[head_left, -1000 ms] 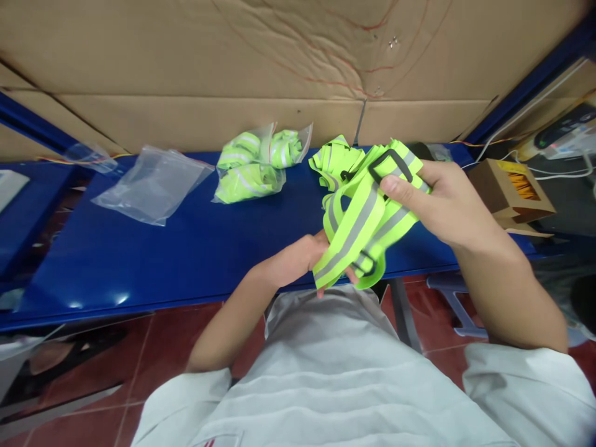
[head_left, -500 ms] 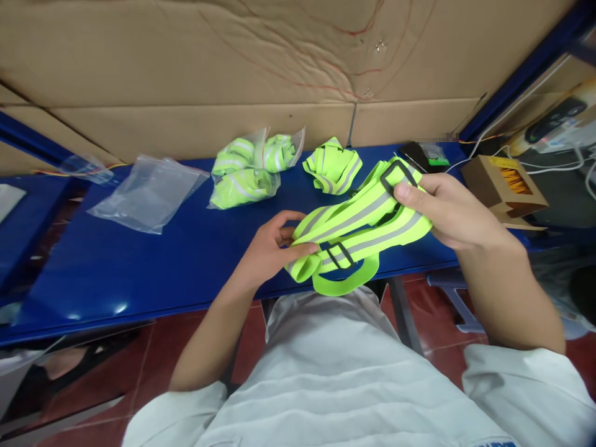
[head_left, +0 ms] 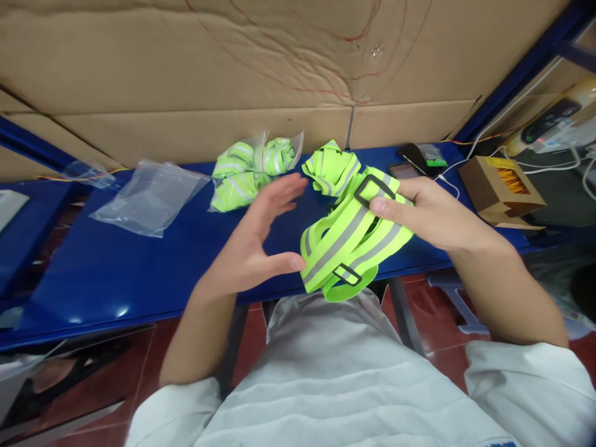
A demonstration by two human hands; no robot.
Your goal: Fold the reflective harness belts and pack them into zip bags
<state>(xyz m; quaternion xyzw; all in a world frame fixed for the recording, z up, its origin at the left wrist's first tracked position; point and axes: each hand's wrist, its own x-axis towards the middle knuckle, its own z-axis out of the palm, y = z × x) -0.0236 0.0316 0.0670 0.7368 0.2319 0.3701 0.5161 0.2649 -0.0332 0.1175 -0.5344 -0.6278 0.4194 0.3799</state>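
Sitting at the near edge of the blue counter, I have bare surface across most of its left half, from the near edge up to an empty clear bag lying toward the far edge. The far edge is shut off by a cardboard wall, and two filled bags of neon strap lie against it near the middle. Just right of them sits a loose folded strap. A phone and a small brown box crowd the far right corner. Red floor tiles show below the near edge.

The neon reflective strap hangs bunched above the near edge, right of centre and clear of the surface. My right hand grips its upper end, thumb pressed on top just beside the black buckle, fingers curled underneath. My left hand is open wide, palm turned toward the strap, fingers spread and pointing at the far edge. It holds nothing, and only the thumb tip meets the strap's lower left fold.
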